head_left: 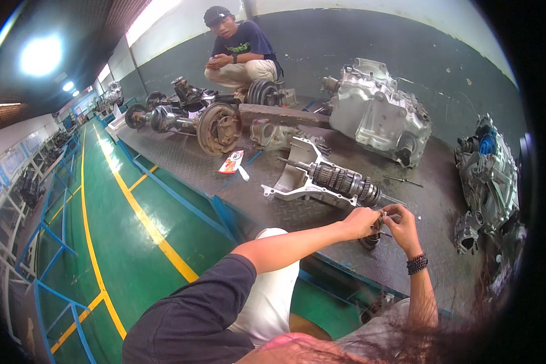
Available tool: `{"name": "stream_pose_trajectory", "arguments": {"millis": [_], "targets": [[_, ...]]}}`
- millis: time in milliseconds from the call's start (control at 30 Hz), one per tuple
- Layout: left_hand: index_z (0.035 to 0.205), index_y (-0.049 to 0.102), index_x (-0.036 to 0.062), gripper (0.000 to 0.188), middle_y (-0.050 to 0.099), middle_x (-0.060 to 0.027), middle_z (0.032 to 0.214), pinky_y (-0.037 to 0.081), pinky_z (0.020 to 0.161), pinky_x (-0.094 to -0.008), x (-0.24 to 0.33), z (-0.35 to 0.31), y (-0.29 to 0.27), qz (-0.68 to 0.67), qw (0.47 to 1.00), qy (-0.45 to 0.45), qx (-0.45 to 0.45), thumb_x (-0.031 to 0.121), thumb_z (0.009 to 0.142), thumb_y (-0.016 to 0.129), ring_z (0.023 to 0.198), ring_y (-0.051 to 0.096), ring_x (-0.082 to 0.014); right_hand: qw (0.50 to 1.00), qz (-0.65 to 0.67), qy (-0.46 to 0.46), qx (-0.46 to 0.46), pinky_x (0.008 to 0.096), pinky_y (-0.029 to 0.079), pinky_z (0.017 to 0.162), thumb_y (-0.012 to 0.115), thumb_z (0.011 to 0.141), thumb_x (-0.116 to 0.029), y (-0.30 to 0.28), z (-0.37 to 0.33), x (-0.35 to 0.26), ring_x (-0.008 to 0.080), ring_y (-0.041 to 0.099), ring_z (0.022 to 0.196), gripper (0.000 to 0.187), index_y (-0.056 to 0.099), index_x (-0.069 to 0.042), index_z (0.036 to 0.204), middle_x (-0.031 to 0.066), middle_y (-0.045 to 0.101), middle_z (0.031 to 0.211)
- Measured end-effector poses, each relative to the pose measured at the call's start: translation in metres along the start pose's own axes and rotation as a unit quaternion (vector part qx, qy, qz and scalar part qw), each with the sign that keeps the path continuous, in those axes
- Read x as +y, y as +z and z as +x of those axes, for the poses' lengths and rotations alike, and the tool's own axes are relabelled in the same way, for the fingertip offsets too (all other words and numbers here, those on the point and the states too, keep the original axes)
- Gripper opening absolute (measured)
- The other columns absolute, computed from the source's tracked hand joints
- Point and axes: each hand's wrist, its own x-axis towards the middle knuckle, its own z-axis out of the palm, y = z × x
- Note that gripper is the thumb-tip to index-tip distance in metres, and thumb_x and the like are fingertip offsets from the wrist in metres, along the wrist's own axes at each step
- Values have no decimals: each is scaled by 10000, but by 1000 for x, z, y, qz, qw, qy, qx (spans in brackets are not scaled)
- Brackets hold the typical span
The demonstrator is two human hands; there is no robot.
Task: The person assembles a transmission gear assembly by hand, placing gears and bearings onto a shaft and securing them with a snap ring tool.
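Observation:
Both hands meet near the front edge of the dark metal bench. My left hand (362,222) is closed around a dark geared shaft (370,241), whose lower toothed end shows beneath the fingers. Beside it, my right hand (403,228) has thumb and forefinger pinched together at the shaft's upper part; whatever is between them is too small to make out. Just beyond lies an open silver gearbox housing half (279,189), with a shaft carrying a stack of gears (343,181) lying in it. A thin rod (394,199) lies beside that gear stack.
A large silver gearbox casing (376,109) stands farther back, and another transmission unit (488,176) sits at right. An axle with a rusty brake drum (219,128) lies at left, near a red-and-white packet (231,162). A person (239,48) squats behind. Blue rails (176,194) border the bench.

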Motion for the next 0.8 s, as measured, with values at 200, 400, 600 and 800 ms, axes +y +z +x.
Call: {"name": "stream_pose_trajectory", "arguments": {"millis": [200,400,600,800], "targets": [[1093,696,39,303,772,-203,982,578,817,-537,4,-1,-4,-30,1000,-3,1,190,851,798,961,737,-430,999,15,-5,28,336,594,868,715,941,-8,5,1,0,186,751,967,174,720,54,1103,123,781,1059],[1084,703,34,300,773,-198,979,580,826,-528,-1,0,-1,-40,999,-14,-27,188,848,805,967,734,-434,999,-15,-7,40,351,584,871,732,921,-43,6,1,5,204,757,947,166,745,47,1060,143,800,1016],[1225,638,18,452,757,-224,979,573,826,-541,-5,0,6,-33,999,-1,6,187,846,815,972,720,-457,999,-26,-5,35,349,589,860,733,917,-42,6,1,5,204,759,933,164,746,47,1054,144,799,1007],[1242,635,-9,510,728,-246,1090,574,908,-523,-5,-1,9,-19,999,9,26,184,822,850,1068,693,-459,998,-48,23,37,353,591,848,743,921,-52,5,2,4,199,754,924,155,729,47,1038,133,792,987]]}}
